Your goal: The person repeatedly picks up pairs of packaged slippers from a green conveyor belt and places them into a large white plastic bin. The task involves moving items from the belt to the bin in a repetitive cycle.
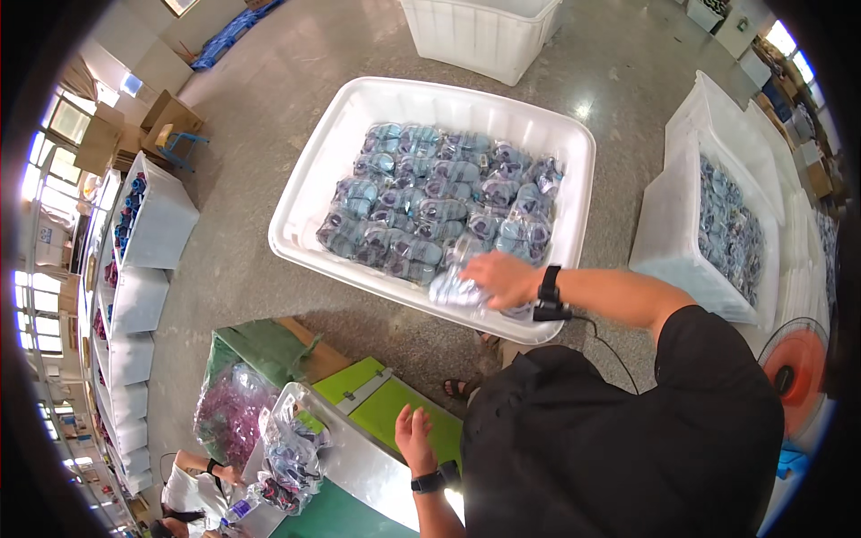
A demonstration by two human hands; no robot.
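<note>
A large white tub (309,193) on the floor holds several rows of clear packets (430,211) with blue and purple items inside. My right hand (502,280), a black band on its wrist, reaches over the tub's near rim. It grips one clear packet (453,289) at the front row. My left hand (414,438), also with a black wrist band, lies flat with fingers apart on a shiny metal table top (359,466). It holds nothing.
A clear bag of dark items (287,457) and a bag of purple ones (229,412) sit by green boxes (386,408). More white tubs stand at the top (480,36), right (682,233) and left (157,224). An orange fan (794,368) is at right. A co-worker's arm (202,466) is at lower left.
</note>
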